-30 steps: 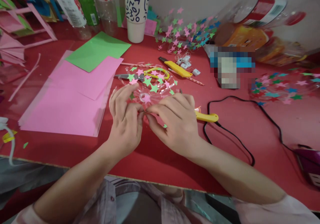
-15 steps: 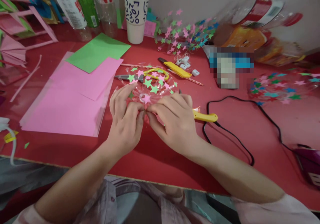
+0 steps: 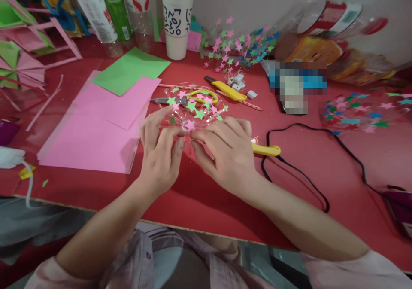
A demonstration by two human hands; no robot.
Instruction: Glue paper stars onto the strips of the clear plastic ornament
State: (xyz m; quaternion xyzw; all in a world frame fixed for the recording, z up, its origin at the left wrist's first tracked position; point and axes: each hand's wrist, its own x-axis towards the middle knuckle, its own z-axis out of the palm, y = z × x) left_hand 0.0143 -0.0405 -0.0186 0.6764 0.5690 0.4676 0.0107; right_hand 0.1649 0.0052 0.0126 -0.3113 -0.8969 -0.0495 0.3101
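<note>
Now the left hand (image 3: 159, 156) and right hand (image 3: 227, 153), touching earlier, sit slightly apart, thumbs and forefingers curled; I can't tell whether they grip anything. Just beyond lies star-dotted clear plastic (image 3: 191, 106); dark lettering (image 3: 176, 19) on the white cup (image 3: 177, 44) escapes me.

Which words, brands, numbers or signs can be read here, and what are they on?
"O": on the white cup; its other lettering is unclear.
White bottle: too blurred.
Green label: too small.
Clear bottle, red-and-white label: too blurred.
Lying bottle, label: too small.
Orange pack: too blurred.
Purple item: too blurred.
</note>
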